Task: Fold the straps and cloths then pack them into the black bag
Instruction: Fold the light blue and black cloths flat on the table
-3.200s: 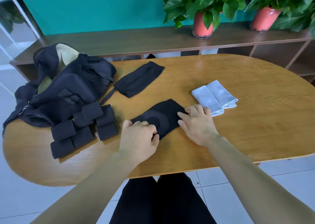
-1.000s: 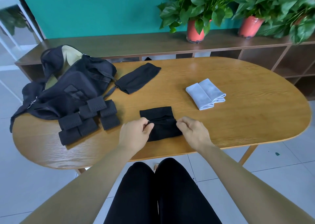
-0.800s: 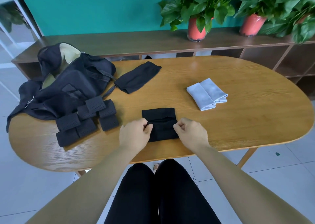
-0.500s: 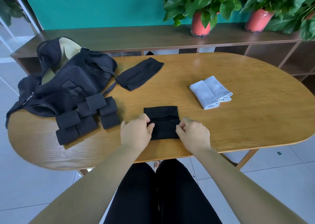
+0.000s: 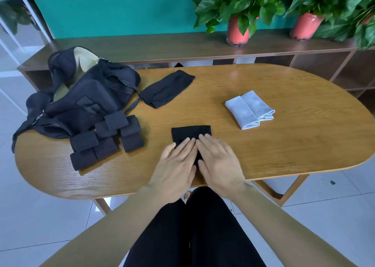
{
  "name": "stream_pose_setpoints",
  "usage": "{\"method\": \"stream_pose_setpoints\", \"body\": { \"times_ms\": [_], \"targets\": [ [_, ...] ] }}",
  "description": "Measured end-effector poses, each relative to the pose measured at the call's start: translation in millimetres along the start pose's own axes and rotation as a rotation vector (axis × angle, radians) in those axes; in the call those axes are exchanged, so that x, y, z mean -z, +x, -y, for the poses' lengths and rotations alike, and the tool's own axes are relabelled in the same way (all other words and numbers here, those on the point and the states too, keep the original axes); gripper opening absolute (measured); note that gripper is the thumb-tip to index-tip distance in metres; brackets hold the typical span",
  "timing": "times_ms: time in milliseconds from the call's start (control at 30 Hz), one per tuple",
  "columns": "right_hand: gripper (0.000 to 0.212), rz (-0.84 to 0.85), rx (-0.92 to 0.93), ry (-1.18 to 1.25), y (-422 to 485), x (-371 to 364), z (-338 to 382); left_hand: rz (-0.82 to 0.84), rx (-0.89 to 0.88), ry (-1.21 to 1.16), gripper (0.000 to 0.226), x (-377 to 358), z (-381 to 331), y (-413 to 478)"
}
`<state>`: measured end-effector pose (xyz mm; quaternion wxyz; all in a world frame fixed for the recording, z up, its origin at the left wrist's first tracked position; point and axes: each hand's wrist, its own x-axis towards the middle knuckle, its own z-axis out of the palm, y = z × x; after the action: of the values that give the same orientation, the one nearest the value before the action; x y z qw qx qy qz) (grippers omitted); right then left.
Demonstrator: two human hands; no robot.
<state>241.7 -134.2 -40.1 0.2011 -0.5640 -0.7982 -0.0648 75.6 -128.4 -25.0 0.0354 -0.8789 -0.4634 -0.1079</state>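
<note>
A small black cloth (image 5: 190,133) lies folded into a neat square near the front edge of the wooden tabletop (image 5: 294,145). It looks soft and a little fuzzy. The left hand (image 5: 176,166) and the right hand (image 5: 220,165) lie flat on its near half, side by side, with straight fingers pressing down. Neither hand holds anything. The hands are a bit blurry, so they may be touching each other, but it is hard to be sure.

The tabletop is a long oval with round ends, made of light brown wood with fine lines in it. To the right and a bit farther away sits a pale gray cloth (image 5: 250,109), folded into two soft rolls. Farther back, left of the middle, a long black cloth (image 5: 166,89) lies flat.

On the left end, the black bag (image 5: 87,98) slumps open in a lumpy heap, showing a cream lining. Just beside it, on the near side, is a pile of black straps (image 5: 107,138). They are folded into thick blocks and dotted with tiny holes.

Behind, a dark wood shelf (image 5: 142,45) holds two shiny red pots (image 5: 237,31) of big green leaves.
</note>
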Motion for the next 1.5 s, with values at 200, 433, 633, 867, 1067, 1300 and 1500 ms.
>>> {"method": "stream_pose_setpoints", "body": {
  "times_ms": [200,433,633,867,1067,1300,1500],
  "targets": [
    [0.064,0.262,0.027,-0.163,-19.6,-9.2,-16.7,0.247,-0.006,0.065,0.077,-8.9,13.3,-7.6],
    [0.062,0.222,0.108,-0.115,-30.9,8.4,-17.4,0.245,-0.088,0.023,0.093,0.7,16.6,-15.6],
    [0.049,0.029,0.239,-0.002,-39.4,9.8,-22.3,-0.004,-0.2,0.05,0.067,-2.9,17.9,-24.8],
    [0.025,0.004,0.327,-0.013,-32.4,28.3,-18.2,-0.051,-0.157,-0.097,0.031,7.2,18.2,-34.5],
    [0.024,0.109,0.262,0.012,-25.7,31.3,-13.6,-0.127,0.057,-0.304,0.019,10.0,15.3,-31.6],
    [0.017,0.245,0.128,0.048,-12.1,37.3,-12.2,-0.101,0.024,-0.287,0.015,8.0,15.7,-22.5],
    [0.019,0.302,0.091,0.035,-0.9,47.3,-11.8,-0.095,-0.087,-0.056,0.008,20.6,16.4,-16.5]
  ]
}}
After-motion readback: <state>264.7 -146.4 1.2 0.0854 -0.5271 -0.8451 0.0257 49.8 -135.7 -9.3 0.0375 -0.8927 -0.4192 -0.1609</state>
